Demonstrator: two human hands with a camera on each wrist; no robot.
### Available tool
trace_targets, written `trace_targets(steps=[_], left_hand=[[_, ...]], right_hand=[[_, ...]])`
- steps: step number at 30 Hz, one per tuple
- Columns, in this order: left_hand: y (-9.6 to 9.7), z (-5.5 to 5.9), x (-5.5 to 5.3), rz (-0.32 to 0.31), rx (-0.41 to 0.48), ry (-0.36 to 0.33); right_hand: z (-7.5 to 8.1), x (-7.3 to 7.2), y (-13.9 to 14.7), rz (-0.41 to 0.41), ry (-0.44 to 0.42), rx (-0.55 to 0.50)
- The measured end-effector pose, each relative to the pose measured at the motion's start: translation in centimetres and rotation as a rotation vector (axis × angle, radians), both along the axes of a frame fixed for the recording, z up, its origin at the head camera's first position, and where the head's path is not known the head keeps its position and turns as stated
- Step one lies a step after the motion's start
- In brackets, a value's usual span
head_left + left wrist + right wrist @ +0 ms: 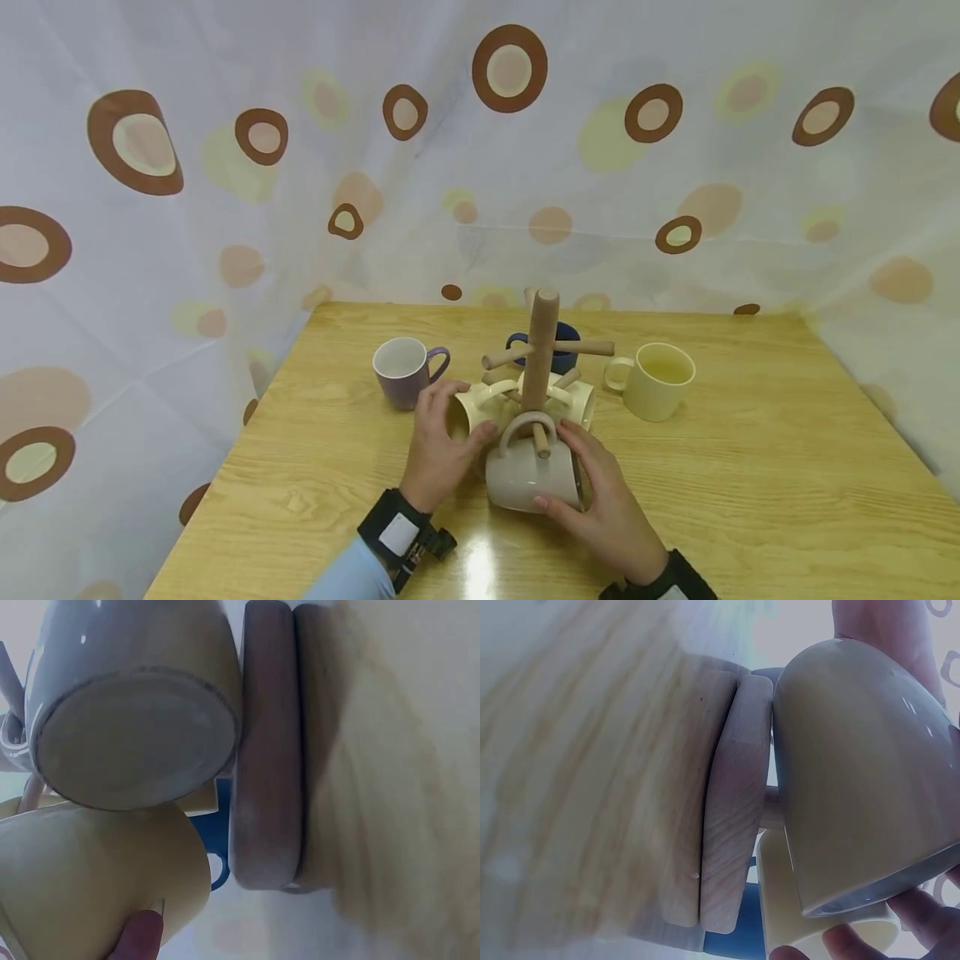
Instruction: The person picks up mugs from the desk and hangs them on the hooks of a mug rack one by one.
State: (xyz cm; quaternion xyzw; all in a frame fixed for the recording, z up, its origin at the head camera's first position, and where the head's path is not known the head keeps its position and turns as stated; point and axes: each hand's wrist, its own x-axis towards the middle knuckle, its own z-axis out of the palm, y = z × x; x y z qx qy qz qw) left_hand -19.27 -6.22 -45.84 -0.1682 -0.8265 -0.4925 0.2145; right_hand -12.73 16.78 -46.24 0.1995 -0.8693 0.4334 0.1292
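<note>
A wooden mug tree point(538, 358) stands mid-table with mugs hung on its lower pegs. My right hand point(611, 508) grips a pale grey mug point(528, 479) at its rim end, thumb below and fingers along the far side. This mug lies on its side, its handle looped around the front peg. With my left hand point(438, 446) I hold a cream mug point(480, 406) at the left of the tree, thumb against its wall point(105, 870). Another cream mug point(581, 406) hangs behind the grey one, partly hidden. The tree's base point(735, 802) shows in the right wrist view.
A purple mug point(397, 383) with a white inside stands upright at left. Behind the tree is a dark blue mug point(567, 333), partly covered by pegs. One pale yellow mug point(652, 392) stands at right. Patterned cloth point(465, 167) hangs behind the wooden table point(765, 483).
</note>
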Motion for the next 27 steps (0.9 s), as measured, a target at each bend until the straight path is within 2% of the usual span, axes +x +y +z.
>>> trace_targets(steps=[8, 14, 19, 23, 27], left_hand=[[0.7, -0.3, 0.2, -0.058, -0.018, 0.02], [0.9, -0.7, 0.2, -0.068, -0.079, 0.043], [0.7, -1.0, 0.6, -0.075, -0.135, 0.007], [0.0, -1.1, 0.9, -0.057, -0.143, -0.018], [-0.4, -1.0, 0.9, -0.056, -0.132, -0.026]], right_hand=[[0.2, 0.4, 0.4, -0.018, 0.117, 0.005], [0.4, 1.2, 0.7, -0.049, 0.116, 0.061], [1.1, 1.7, 1.1, -0.056, 0.108, 0.123], [2.0, 1.1, 1.7, -0.069, 0.145, 0.108], [3.3, -0.7, 4.0, -0.159, 0.204, 0.041]])
